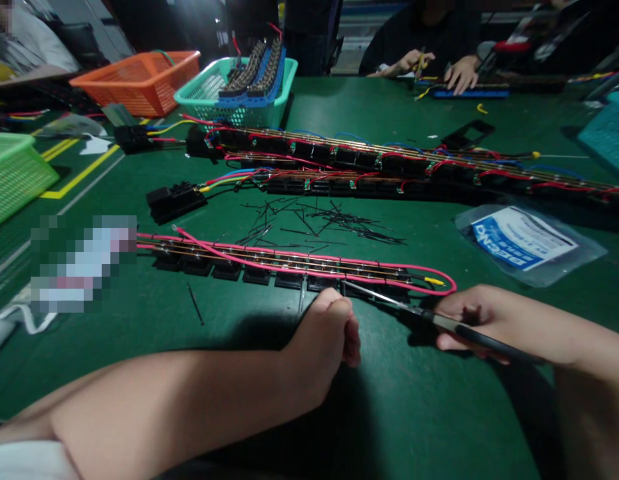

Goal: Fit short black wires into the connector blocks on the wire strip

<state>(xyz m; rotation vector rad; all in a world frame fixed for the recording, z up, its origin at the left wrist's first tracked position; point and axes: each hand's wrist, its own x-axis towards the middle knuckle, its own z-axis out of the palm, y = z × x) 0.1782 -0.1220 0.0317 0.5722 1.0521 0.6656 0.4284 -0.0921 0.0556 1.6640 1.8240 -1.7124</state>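
Note:
A wired strip [259, 260] of black blocks with copper-coloured rods and a pink-red cable lies across the table in front of me. My left hand [334, 327] is closed beside its near edge; whatever the fingers may hold is hidden. In my right hand [484, 320] is a pliers-like tool [429, 315] with a long thin metal tip and black-grey handles. Its tip meets the near edge of the strip, just right of my left fist. Thin black cable ties [339, 217] are scattered behind the strip, and a single cable tie [195, 303] lies in front.
Longer wired strips [359, 150] lie farther back, with a black connector [174, 200] at one end. A labelled plastic bag [529, 240] is at right. An orange basket [139, 77], a teal basket [204, 100] and a green basket [19, 167] stand left. A co-worker's hands [462, 73] work opposite.

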